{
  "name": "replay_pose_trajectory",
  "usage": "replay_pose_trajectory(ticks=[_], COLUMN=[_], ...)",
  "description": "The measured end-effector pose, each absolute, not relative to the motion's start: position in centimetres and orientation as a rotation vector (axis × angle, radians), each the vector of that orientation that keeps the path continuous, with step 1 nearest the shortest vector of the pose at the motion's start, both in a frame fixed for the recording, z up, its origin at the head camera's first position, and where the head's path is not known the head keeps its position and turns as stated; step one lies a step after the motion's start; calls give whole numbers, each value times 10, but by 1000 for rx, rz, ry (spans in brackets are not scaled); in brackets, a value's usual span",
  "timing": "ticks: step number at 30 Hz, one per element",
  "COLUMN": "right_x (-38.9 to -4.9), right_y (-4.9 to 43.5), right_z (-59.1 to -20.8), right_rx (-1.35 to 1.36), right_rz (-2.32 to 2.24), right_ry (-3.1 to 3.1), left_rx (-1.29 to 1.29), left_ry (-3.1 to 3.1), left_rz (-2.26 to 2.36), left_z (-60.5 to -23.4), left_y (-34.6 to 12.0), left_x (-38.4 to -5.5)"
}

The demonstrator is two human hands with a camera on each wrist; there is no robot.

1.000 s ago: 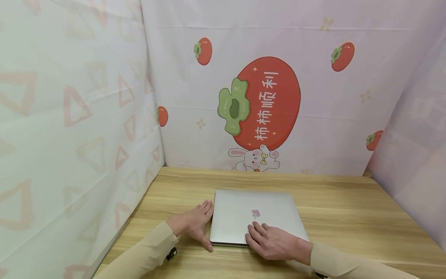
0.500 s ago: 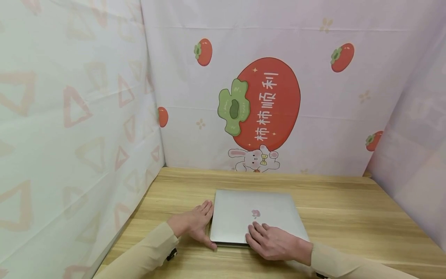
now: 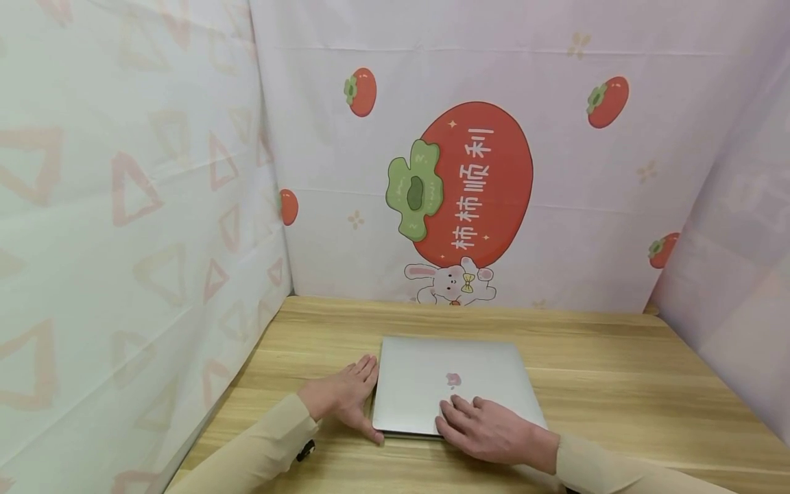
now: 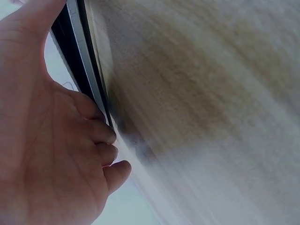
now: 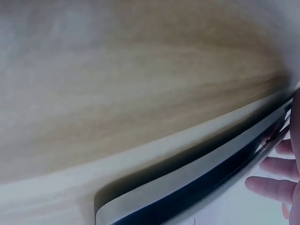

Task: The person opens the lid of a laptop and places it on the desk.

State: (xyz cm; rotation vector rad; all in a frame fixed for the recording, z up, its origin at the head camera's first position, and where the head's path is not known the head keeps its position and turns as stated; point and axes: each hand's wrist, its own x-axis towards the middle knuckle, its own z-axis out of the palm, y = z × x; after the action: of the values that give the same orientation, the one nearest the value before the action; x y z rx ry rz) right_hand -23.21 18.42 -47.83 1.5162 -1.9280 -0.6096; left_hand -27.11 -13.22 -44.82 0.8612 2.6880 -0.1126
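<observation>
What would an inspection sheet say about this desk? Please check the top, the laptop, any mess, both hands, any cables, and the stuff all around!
Surface: a table with a light wood-grain top.
Job's things: one silver laptop on the table; a dark gap shows under its lid.
Clutter: nothing seen.
Hands: the left hand is at the laptop's left edge; the right hand is over the lid's near edge, its grip unclear.
Cables: nothing seen.
Surroundings: a back cloth printed with red fruits and a bunny; a left cloth printed with triangles.
</observation>
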Motion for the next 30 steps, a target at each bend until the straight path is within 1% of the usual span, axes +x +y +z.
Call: replay_pose_trajectory(ticks=[7, 14, 30], right_x=[-234, -235, -236], right_y=[184, 183, 183], right_z=[-478, -469, -457], right_rx=[1533, 1526, 1476], right_rz=[-620, -571, -511], right_ry=[-1864, -1818, -1822], left_rx=[874, 913, 994], left_ry=[2690, 2695, 2707], left_rz=[-88, -68, -78], left_z=[-452, -456, -454], left_y=[-134, -137, -135], left_x=[-274, -277, -278])
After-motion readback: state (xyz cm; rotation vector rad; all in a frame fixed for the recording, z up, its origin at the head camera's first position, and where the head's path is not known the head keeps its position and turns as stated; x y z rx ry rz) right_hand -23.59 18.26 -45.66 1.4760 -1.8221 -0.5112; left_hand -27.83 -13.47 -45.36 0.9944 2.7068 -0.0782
